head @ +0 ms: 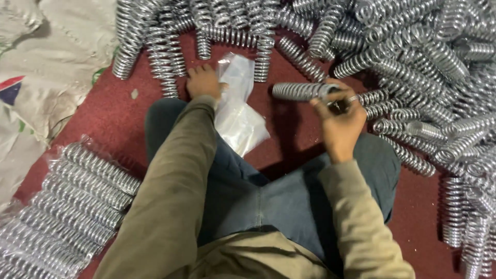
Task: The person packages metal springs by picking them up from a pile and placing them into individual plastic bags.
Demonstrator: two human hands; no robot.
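Note:
My right hand (338, 119) grips one end of a shiny metal coil spring (300, 91), held level above the dark red floor (289, 134). There is a ring on one finger. My left hand (202, 81) rests on a clear plastic bag (237, 111) that lies flat on the floor in front of my crossed legs. Its fingers press the bag's upper left edge. The spring points left toward the bag, a short gap away from it.
A big loose heap of coil springs (413, 67) fills the top and right. Bagged springs (72, 201) lie in a neat row at the lower left. Crumpled woven sacks (46, 57) cover the upper left.

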